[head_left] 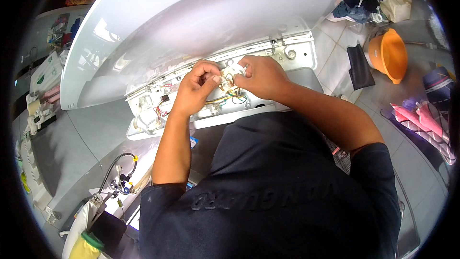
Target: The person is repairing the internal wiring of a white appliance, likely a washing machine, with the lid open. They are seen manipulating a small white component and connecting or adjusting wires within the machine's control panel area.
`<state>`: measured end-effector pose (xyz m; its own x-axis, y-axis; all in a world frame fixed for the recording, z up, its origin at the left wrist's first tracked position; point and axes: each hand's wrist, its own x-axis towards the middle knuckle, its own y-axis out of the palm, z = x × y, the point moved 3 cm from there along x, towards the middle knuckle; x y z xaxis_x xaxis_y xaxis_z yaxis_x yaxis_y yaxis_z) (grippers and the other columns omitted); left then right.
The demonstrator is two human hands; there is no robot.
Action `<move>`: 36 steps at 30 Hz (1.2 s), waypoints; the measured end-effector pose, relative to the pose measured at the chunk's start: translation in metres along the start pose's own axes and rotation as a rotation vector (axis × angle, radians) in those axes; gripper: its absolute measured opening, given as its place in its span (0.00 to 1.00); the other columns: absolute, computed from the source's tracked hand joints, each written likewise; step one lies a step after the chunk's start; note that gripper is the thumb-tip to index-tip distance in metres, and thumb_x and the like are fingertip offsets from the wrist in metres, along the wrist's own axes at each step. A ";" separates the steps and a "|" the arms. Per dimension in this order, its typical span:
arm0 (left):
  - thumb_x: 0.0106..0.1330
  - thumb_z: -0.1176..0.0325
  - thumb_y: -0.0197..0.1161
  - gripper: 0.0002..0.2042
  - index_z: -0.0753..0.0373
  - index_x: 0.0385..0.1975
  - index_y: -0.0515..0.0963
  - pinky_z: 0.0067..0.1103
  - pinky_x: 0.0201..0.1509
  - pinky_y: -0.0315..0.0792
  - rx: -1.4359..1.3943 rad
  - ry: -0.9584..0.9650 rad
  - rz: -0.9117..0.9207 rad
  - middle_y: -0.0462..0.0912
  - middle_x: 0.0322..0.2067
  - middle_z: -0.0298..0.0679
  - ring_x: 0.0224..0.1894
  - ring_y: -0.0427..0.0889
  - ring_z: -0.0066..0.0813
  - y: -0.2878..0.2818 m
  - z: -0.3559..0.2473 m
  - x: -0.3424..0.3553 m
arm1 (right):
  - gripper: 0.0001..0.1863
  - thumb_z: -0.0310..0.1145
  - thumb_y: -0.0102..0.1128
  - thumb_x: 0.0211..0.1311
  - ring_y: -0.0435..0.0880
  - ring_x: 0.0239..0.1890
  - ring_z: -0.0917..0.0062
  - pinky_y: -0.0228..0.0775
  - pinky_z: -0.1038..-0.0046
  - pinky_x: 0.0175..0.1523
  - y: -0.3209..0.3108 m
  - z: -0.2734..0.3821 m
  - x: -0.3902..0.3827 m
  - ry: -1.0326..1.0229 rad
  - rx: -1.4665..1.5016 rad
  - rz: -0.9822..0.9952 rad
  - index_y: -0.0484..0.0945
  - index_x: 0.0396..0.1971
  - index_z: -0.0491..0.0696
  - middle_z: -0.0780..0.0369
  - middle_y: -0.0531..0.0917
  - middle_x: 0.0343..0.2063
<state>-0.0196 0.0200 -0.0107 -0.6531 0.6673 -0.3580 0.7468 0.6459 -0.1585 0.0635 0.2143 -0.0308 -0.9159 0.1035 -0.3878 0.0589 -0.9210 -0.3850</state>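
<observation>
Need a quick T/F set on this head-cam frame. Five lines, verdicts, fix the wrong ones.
1. The left hand and the right hand are both at the long white housing. True.
2. The person is wearing gloves. False: both hands are bare.
3. Coloured wires show inside the housing. True.
4. The orange bucket is on the person's left. False: it is on the right.
5. The big pale panel lies between the person and the hands. False: it is beyond the hands, toward the top of the picture.
</observation>
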 end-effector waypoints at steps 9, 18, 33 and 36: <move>0.71 0.72 0.62 0.03 0.63 0.40 0.78 0.18 0.45 0.71 0.058 0.012 0.059 0.76 0.45 0.35 0.39 0.73 0.19 -0.008 0.005 -0.001 | 0.27 0.43 0.68 0.51 0.85 0.29 0.67 0.75 0.68 0.37 0.002 -0.003 0.000 -0.022 0.005 0.009 0.82 0.48 0.39 0.57 0.85 0.26; 0.71 0.73 0.63 0.03 0.64 0.39 0.78 0.19 0.45 0.72 0.090 0.012 0.095 0.74 0.47 0.36 0.41 0.74 0.20 -0.009 0.001 0.003 | 0.28 0.43 0.68 0.51 0.85 0.28 0.67 0.75 0.67 0.37 0.000 -0.002 0.000 -0.023 0.022 0.001 0.82 0.48 0.40 0.57 0.85 0.25; 0.68 0.72 0.65 0.02 0.62 0.36 0.80 0.16 0.41 0.65 0.055 0.009 0.045 0.75 0.41 0.29 0.37 0.69 0.17 -0.005 -0.001 0.005 | 0.28 0.45 0.68 0.52 0.85 0.31 0.64 0.75 0.65 0.38 0.001 -0.001 0.000 -0.029 -0.017 0.008 0.82 0.48 0.40 0.56 0.85 0.27; 0.68 0.72 0.65 0.02 0.62 0.36 0.80 0.15 0.41 0.65 0.058 0.020 0.047 0.75 0.41 0.29 0.37 0.69 0.16 -0.006 -0.002 0.004 | 0.28 0.45 0.68 0.52 0.85 0.31 0.64 0.75 0.65 0.39 0.001 -0.001 -0.001 -0.031 -0.017 0.004 0.82 0.48 0.40 0.55 0.85 0.27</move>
<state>-0.0266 0.0197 -0.0094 -0.6189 0.7041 -0.3481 0.7825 0.5914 -0.1950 0.0645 0.2135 -0.0316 -0.9274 0.0880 -0.3637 0.0694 -0.9147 -0.3981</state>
